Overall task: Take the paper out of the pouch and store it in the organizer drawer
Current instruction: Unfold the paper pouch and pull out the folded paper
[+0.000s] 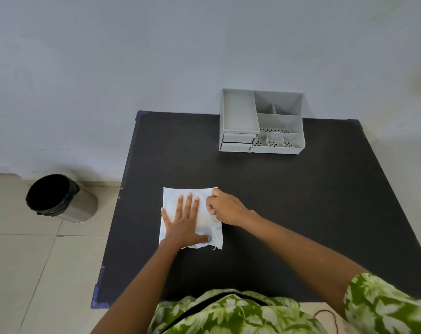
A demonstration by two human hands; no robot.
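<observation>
A white cloth pouch point(173, 198) lies flat on the black table point(301, 201), near its middle left. My left hand point(186, 221) presses flat on the pouch with fingers spread. My right hand point(225, 207) has its fingers closed at the pouch's right edge near the top corner, pinching it. No paper shows outside the pouch. The grey organizer point(261, 121) stands at the table's far edge against the wall. Its two small drawers point(238, 142) at the lower left are closed.
A metal bin point(62, 198) with a black liner stands on the tiled floor left of the table. A grey wall rises directly behind the organizer. Bare tabletop lies between the pouch and the organizer.
</observation>
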